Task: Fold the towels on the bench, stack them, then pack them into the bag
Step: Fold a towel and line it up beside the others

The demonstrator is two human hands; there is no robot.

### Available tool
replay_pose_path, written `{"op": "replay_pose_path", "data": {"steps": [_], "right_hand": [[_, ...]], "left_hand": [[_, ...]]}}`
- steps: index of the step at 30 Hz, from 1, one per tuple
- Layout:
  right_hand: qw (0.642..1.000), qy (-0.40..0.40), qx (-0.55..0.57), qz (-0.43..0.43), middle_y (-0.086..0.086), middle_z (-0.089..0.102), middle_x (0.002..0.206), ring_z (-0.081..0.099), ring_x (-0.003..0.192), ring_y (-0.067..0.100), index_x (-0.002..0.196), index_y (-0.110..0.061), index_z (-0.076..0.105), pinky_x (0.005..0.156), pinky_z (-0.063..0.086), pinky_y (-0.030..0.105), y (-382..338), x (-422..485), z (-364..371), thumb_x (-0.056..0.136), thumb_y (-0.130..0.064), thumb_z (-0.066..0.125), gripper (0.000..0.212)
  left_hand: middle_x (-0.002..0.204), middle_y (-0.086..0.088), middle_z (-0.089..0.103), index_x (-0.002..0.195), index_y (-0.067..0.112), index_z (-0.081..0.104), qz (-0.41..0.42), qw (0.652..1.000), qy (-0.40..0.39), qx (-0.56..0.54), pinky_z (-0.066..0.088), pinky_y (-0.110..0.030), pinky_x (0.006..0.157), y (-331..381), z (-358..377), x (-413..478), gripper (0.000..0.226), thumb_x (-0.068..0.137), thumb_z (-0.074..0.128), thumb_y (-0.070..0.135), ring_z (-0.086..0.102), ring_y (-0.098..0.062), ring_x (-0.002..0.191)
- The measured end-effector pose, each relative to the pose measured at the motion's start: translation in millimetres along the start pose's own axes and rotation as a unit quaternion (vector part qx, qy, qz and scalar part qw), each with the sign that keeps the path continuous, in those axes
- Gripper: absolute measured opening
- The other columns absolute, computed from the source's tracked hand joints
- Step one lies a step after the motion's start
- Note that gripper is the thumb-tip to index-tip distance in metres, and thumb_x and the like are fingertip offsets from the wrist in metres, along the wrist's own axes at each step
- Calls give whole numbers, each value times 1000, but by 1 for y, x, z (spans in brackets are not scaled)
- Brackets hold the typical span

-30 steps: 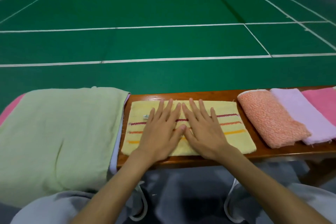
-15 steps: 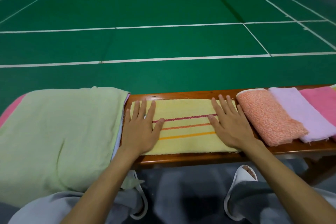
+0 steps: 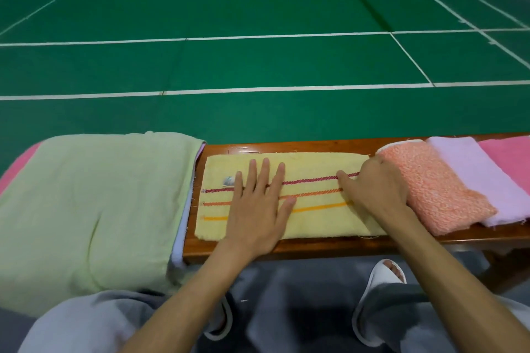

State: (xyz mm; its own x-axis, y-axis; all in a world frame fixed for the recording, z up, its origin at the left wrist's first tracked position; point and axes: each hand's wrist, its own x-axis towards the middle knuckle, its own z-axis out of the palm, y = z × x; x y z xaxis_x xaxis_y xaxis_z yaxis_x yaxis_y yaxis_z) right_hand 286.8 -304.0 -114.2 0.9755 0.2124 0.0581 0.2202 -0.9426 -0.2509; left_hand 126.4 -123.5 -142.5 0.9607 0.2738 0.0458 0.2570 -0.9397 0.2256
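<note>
A yellow towel with red, orange and yellow stripes lies folded flat along the wooden bench. My left hand presses flat on its left-middle part, fingers straight and spread. My right hand is at the towel's right end, thumb on top along the red stripe and fingers curled over the edge, gripping it. To the right lie a folded orange towel, a lilac towel and a pink towel, side by side and overlapping. No bag is in view.
A large light green towel drapes over the bench's left end, with lavender and pink cloth showing beneath its edges. Green court floor with white lines stretches beyond the bench. My knees and white slippers are below the bench's front edge.
My left hand slid right from the towel's left end toward its middle. My right hand went from lying flat to curling its fingers round the towel's right end.
</note>
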Motion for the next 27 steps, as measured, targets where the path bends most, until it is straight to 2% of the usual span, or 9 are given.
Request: {"op": "replay_pose_path", "data": {"steps": [6,11,14,16,17,20,22,24,27], "right_hand": [[994,-88,71,-10,3,59,80,57,71,19,86,-13,56,60,45,34,-1,14,-19,97,-40,65,31],[975,-111,191,23,11,63,103,62,95,29,108,-7,54,80,52,44,15,29,-46,102,-35,59,29],[945,-102,308,32,9,64,110,62,92,20,112,-13,52,75,48,37,9,27,-59,102,-28,59,19],[917,-112,382,24,6,64,114,61,89,10,119,-17,52,70,48,32,-8,21,-67,99,-24,65,24],[904,-126,409,11,5,63,117,62,90,8,126,-19,52,69,50,32,-19,16,-69,97,-21,68,34],[815,-237,527,-48,9,71,110,70,80,15,146,-20,42,65,59,30,-60,-7,-64,94,-8,71,61],[750,-324,573,-64,8,74,110,74,77,20,150,-25,36,61,57,30,-86,-26,-54,93,-13,72,68],[712,-380,587,-63,9,68,130,77,84,31,153,-32,29,64,59,32,-102,-37,-45,94,-26,71,73],[710,-383,589,-48,12,56,147,77,86,37,156,-33,26,67,62,35,-102,-38,-37,96,-34,68,73]], "left_hand": [[171,-2,-17,164,31,-9,-15,999,-34,17,-6,-52,128,10,6,8,75,100,1,70,-24,-28,155],[171,3,-14,164,33,-6,0,999,-33,-20,-7,-49,128,21,5,13,78,97,-4,72,-23,-23,156],[172,11,-2,165,35,5,5,987,-19,-158,-3,-43,129,28,-5,11,73,101,6,71,-14,-10,157],[168,20,14,163,39,18,-36,931,-13,-364,10,-38,129,30,-19,13,68,103,23,69,7,0,155],[165,21,24,161,40,25,-74,876,-10,-476,22,-37,126,32,-30,15,67,101,30,70,22,-1,151],[152,-3,54,152,28,45,-190,628,-41,-753,52,-44,104,30,-64,22,77,88,45,71,60,-25,131],[144,-17,59,145,17,54,-209,491,-93,-840,53,-53,101,14,-79,21,78,90,50,72,62,-38,125],[140,-21,60,139,11,62,-229,446,-135,-855,49,-56,104,-7,-89,17,76,92,53,70,63,-41,121],[123,-21,72,123,7,73,-264,497,-156,-812,57,-50,95,-27,-89,16,36,100,59,30,72,-37,108]]}}
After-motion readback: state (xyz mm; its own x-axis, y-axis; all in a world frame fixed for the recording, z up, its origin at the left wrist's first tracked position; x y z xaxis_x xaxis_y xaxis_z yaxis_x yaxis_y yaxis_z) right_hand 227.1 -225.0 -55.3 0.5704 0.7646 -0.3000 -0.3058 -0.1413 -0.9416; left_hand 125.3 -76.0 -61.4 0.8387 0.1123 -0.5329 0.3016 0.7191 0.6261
